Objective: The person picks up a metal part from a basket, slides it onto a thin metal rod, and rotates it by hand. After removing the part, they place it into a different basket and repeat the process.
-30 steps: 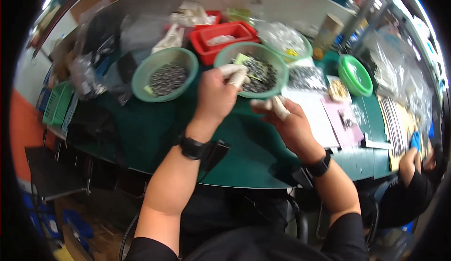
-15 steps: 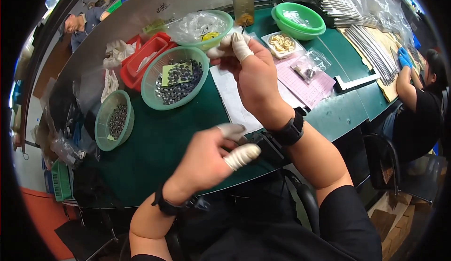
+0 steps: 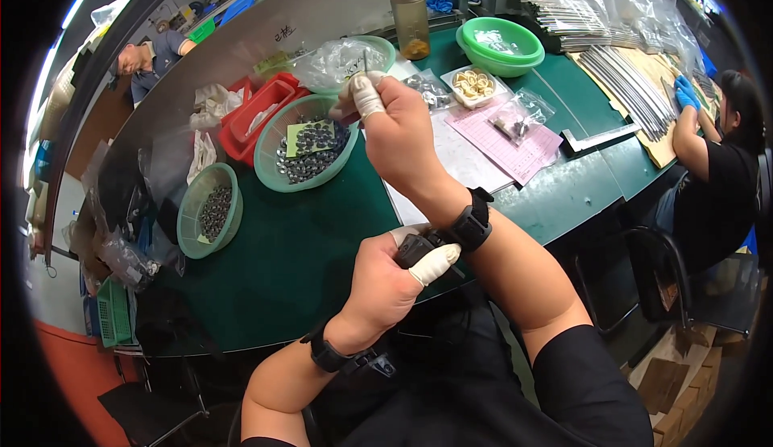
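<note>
My left hand (image 3: 378,286) is closed around a small black device (image 3: 416,249) beside my right wrist, its thumb in a white finger cover. The device sits against the black wrist strap (image 3: 469,223). My right hand (image 3: 403,133) is raised beside the larger green basket, its covered thumb and fingers pinched on a thin dark pointed tool (image 3: 365,62) that sticks upward. The tool's lower part is hidden in my grip. That green basket (image 3: 264,167) holds many small dark metal pieces with a yellow note (image 3: 299,151) among them. A white paper sheet (image 3: 447,145) lies beyond my right forearm.
A smaller green basket (image 3: 185,217) of dark parts stands left, with red trays (image 3: 259,117) behind. A tall bottle (image 3: 409,20), a tray of yellowish rings (image 3: 475,86), a pink sheet (image 3: 503,153) and a metal square (image 3: 600,139) lie beyond. A co-worker (image 3: 704,173) sits at right.
My left hand has moved right and up and closed on the black device. My right hand has shifted left, still pinching the thin tool. The whole view has tilted slightly.
</note>
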`<move>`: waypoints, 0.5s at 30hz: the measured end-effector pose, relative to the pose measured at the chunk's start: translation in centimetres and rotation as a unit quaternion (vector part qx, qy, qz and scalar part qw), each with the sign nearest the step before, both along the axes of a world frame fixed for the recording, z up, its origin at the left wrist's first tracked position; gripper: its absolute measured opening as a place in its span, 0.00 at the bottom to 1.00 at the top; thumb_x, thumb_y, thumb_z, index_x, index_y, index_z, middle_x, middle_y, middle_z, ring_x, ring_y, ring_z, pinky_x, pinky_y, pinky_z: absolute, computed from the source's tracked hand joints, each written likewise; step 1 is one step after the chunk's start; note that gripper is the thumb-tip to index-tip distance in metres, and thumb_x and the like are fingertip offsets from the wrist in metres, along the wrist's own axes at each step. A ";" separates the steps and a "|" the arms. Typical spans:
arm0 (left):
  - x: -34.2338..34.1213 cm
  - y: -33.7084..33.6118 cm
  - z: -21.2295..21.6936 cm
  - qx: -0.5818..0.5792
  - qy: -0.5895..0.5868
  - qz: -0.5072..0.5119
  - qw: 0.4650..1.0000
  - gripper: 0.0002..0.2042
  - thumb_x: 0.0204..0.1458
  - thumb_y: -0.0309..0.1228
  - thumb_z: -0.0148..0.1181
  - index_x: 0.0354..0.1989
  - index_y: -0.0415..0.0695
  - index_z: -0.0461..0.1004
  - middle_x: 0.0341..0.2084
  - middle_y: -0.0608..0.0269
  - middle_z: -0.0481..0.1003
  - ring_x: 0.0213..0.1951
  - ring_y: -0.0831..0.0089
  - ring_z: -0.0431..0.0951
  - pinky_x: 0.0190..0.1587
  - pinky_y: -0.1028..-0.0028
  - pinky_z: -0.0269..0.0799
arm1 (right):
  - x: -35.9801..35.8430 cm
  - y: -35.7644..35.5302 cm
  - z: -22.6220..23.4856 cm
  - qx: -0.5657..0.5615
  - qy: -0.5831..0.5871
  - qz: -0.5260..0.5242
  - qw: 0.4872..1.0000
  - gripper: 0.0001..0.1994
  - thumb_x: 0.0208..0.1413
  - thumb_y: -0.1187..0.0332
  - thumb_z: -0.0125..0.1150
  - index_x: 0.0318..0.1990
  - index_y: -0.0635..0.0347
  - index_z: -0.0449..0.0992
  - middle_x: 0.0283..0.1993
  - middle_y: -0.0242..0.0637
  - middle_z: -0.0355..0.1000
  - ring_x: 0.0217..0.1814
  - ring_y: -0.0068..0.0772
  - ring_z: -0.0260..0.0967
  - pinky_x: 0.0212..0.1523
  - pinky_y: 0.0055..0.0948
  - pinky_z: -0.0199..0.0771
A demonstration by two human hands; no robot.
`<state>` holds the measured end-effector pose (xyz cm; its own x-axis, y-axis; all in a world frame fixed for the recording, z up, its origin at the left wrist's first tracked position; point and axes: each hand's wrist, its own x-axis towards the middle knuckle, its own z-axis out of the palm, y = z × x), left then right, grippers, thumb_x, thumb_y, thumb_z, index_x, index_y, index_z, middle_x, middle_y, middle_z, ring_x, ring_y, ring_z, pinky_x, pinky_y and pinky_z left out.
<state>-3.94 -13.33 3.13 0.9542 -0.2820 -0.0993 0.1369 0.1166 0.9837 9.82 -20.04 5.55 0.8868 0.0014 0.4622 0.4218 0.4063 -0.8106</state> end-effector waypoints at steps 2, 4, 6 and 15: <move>0.0 0.1 -0.2 0.002 0.000 0.003 1.000 0.11 0.53 0.29 0.69 0.40 0.34 0.80 0.29 0.71 0.78 0.32 0.86 0.72 0.38 0.80 0.70 | 0.1 -0.2 -0.3 -0.136 -0.037 -0.044 0.989 0.12 0.69 0.69 0.49 0.37 0.67 0.75 0.32 0.37 0.77 0.34 0.26 0.73 0.40 0.27 0.73; 0.1 0.3 -0.5 0.025 -0.004 0.000 1.000 0.11 0.53 0.29 0.69 0.40 0.34 0.80 0.28 0.71 0.78 0.31 0.86 0.71 0.36 0.80 0.70 | 0.1 -0.1 -0.8 -0.190 -0.052 -0.062 0.978 0.12 0.68 0.69 0.49 0.36 0.67 0.75 0.31 0.36 0.77 0.33 0.26 0.73 0.39 0.27 0.73; 0.1 0.4 -0.6 0.036 -0.006 0.001 0.999 0.11 0.53 0.29 0.69 0.39 0.34 0.80 0.27 0.72 0.78 0.30 0.86 0.71 0.35 0.80 0.69 | -0.2 0.0 -0.9 -0.295 -0.084 -0.097 0.947 0.12 0.68 0.70 0.49 0.34 0.69 0.75 0.29 0.36 0.76 0.32 0.26 0.73 0.38 0.27 0.73; 1.0 1.2 -1.8 0.064 -0.010 -0.014 0.998 0.12 0.53 0.31 0.69 0.39 0.33 0.79 0.27 0.71 0.78 0.30 0.86 0.71 0.35 0.80 0.69 | 0.7 1.0 -1.5 -0.194 -0.005 0.000 0.981 0.13 0.68 0.68 0.49 0.34 0.68 0.75 0.29 0.34 0.76 0.33 0.24 0.71 0.39 0.27 0.72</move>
